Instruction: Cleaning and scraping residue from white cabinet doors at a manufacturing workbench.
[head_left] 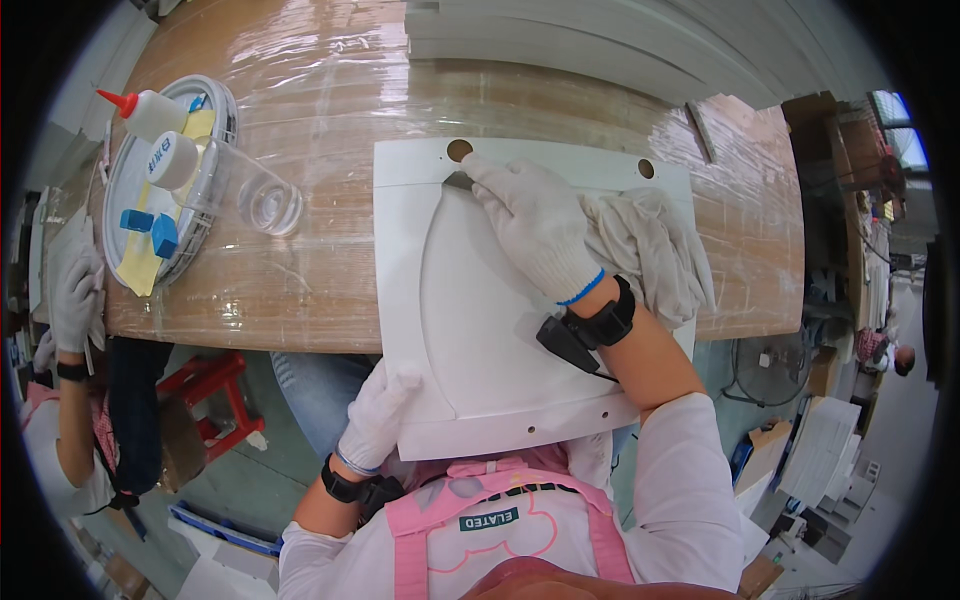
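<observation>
Pink apron [410, 560] nearest, white panel [490, 310] between your hands

Beyond your apron, your gloved left hand [378, 408] curls at the panel's near left edge; you can't tell from here how firmly it grips. The panel lies on the film-wrapped table [320, 300], its near end reaching past the table edge toward you. Your gloved right hand [530, 215] rests over its far part, fingers closed on a small grey flat piece [458, 180] beside a round hole. A crumpled cloth [650, 245] lies right of that hand; farther off are stacked white boards [560, 35].
</observation>
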